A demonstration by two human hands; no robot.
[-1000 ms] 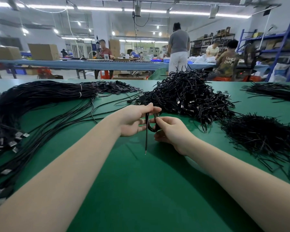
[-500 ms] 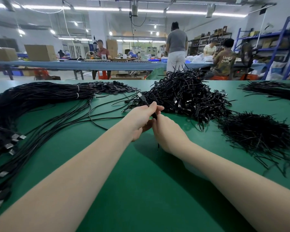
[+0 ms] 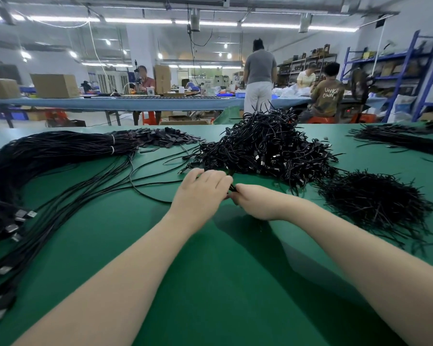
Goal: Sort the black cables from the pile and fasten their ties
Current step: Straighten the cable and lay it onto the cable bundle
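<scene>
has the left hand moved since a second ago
Yes. The left hand has gone forward, toward the tangled cable pile; its fingers now nearly touch the pile's near edge, where before green table showed between them.

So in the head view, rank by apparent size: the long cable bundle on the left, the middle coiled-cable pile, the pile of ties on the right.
1. Long cable bundle.
2. Coiled-cable pile.
3. Pile of ties, though being nearer it looks close to the coiled pile.

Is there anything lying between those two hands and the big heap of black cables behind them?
Nothing visible. The left hand and right hand grip a small black cable at the near edge of the tangled black cable heap.
</scene>
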